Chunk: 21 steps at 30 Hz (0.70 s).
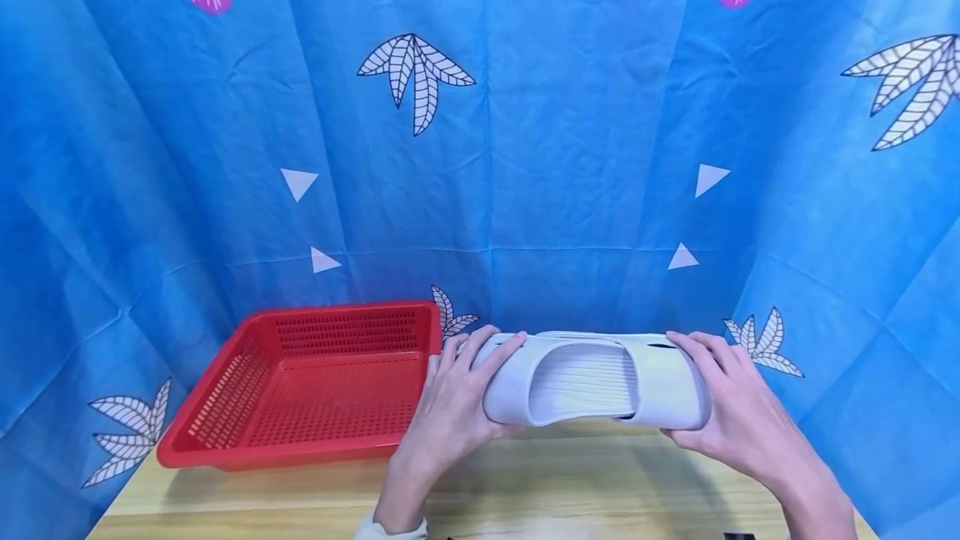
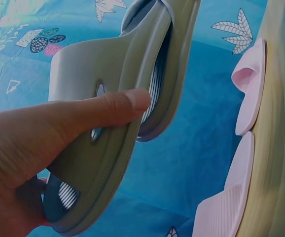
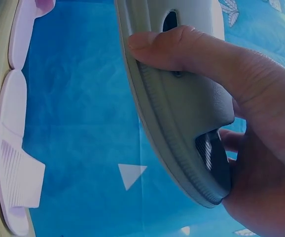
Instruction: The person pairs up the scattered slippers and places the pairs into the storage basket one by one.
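Between both hands is a pair of pale grey slide slippers, raised above the table and overlapping, with a strap at each end. My left hand (image 1: 453, 398) grips the slide at the left end (image 1: 517, 386); in the left wrist view its thumb lies across the side of that slide (image 2: 118, 64), and the other slide (image 2: 182, 59) shows behind. My right hand (image 1: 738, 407) holds the slide at the right end (image 1: 667, 386). The right wrist view has that thumb pressed on the side of the slide (image 3: 196, 103), beside a slot, with fingers partly hidden behind.
A red plastic basket (image 1: 300, 448) with perforated walls stands on the wooden table (image 1: 570, 482), left of my hands. Pink slippers (image 2: 251, 94) rest on the table in both wrist views, hidden from the head view. A blue patterned curtain (image 1: 585, 148) surrounds the table's back and sides.
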{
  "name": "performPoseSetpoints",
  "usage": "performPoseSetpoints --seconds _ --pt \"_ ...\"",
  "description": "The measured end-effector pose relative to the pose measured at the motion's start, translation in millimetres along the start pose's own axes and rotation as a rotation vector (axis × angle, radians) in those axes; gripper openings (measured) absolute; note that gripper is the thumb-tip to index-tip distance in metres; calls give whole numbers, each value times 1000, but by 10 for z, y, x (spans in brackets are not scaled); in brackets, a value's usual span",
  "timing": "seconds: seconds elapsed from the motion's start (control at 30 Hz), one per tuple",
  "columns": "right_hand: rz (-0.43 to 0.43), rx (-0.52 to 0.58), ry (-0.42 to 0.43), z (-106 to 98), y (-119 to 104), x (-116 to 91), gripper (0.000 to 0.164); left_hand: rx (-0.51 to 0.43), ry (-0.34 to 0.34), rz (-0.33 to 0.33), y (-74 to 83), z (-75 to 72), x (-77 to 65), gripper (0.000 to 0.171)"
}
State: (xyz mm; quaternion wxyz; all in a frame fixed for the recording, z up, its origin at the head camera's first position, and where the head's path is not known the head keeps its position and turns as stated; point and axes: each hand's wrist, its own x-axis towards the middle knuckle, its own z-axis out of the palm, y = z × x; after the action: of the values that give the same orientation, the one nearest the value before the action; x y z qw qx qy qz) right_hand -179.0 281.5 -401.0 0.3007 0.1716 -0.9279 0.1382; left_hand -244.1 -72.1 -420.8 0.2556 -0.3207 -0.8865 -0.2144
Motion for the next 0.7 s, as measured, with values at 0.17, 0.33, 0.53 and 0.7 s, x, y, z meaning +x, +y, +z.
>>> performPoseSetpoints --seconds 0.17,0.33,0.53,0.7 --pt "-3 -17 -9 23 -10 17 117 7 8 4 8 3 2 115" --pt "-18 -23 -5 36 -35 41 116 7 14 11 3 2 7 116" --pt "-19 -8 -7 67 -79 48 116 20 18 9 14 3 6 115" --pt "-44 -1 -23 150 -153 60 116 12 12 40 54 41 16 114"
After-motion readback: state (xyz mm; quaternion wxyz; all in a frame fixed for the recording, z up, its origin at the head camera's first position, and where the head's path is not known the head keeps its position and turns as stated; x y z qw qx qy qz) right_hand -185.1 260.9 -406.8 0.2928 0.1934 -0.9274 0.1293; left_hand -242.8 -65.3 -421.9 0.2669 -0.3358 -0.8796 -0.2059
